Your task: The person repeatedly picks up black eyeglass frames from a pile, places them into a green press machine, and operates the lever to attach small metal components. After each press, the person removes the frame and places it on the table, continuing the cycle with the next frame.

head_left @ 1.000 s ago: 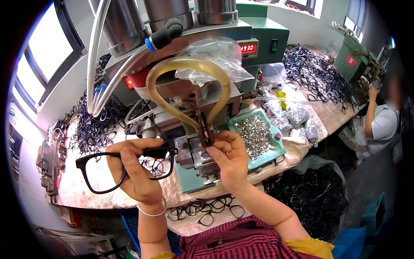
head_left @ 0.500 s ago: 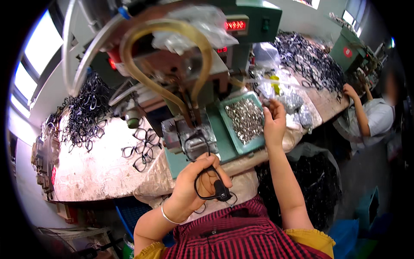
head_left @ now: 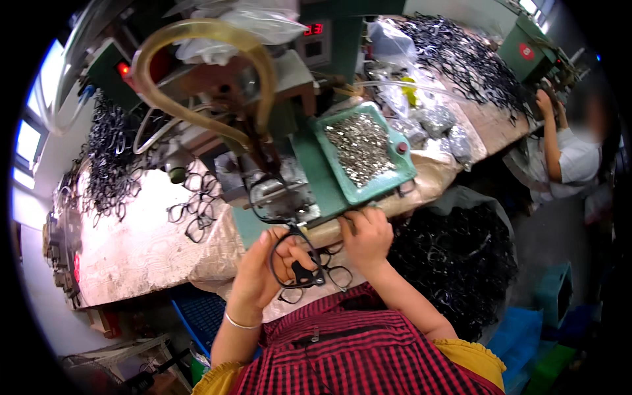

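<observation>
While the left hand (head_left: 263,273) keeps a closed grip on a black frame (head_left: 294,266) just below the worktop (head_left: 141,247) edge, the right hand (head_left: 367,238) rests beside it with fingers curled at that edge; what it grasps, if anything, cannot be told. More frames (head_left: 329,276) lie on the lap under both hands. Above, a green tray (head_left: 365,153) of small metal parts sits by the machine (head_left: 263,178). Another person (head_left: 569,155) works at far right.

tray (head_left: 388,181) right of machine (head_left: 263,191), frames (head_left: 191,214) left
</observation>
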The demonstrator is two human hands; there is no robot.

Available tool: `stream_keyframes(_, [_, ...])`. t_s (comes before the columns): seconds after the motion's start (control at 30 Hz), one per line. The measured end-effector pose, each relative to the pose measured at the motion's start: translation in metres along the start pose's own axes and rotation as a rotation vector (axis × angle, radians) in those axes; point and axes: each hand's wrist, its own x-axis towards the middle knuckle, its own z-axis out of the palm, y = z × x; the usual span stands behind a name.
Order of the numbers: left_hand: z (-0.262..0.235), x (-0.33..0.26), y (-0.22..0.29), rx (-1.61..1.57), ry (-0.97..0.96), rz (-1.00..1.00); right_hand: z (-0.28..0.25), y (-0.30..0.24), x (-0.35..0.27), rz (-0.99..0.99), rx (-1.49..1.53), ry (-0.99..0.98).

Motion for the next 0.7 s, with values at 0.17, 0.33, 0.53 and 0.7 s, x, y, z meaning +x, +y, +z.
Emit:
stream_keyframes(0.17, [-0.029,-0.044,0.021,0.524,0.374,0.294,-0.027,-0.004,0.010,0.062,0.378,-0.001])
stream_keyframes(0.33, [-0.060,-0.062,0.095,1.385,0.906,0.973,-0.050,-0.008,0.076,0.100,0.585,0.101])
stream_keyframes(0.53, [-0.157,0.013,0.124,2.190,1.031,0.600,-0.016,-0.012,0.130,0.102,0.699,0.018])
stream_keyframes(0.7, [-0.201,0.023,0.108,1.782,1.092,0.740,-0.037,0.033,0.089,0.017,0.382,0.142])
